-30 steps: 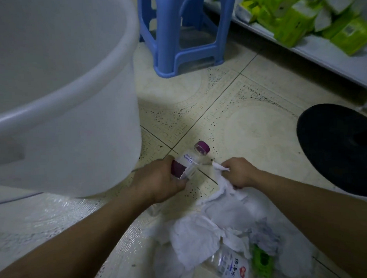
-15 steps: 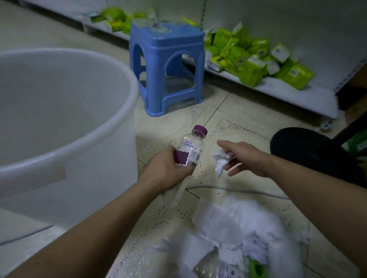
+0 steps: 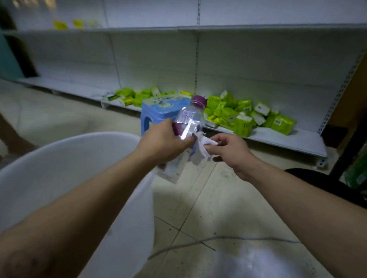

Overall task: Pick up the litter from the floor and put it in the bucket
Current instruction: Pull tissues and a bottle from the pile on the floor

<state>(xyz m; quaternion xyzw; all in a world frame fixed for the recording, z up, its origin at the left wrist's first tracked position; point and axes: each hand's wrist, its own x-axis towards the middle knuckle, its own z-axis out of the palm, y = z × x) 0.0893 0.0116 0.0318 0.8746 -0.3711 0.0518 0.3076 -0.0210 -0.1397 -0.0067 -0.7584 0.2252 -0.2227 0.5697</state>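
1. We see the tiled floor (image 3: pixel 218 202) bearing a white bucket (image 3: pixel 78 142) at 9 o'clock, blue stool (image 3: pixel 148 119) at 12, cable (image 3: pixel 223 238) at 6.
2. Green packs (image 3: pixel 244 120) lie on our 1 o'clock shelf (image 3: pixel 282 139).

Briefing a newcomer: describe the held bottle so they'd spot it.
Find the white plastic bucket; beyond its right rim the left hand grips a clear plastic bottle. Unlike the crumpled white tissue in the right hand, it has a purple cap.
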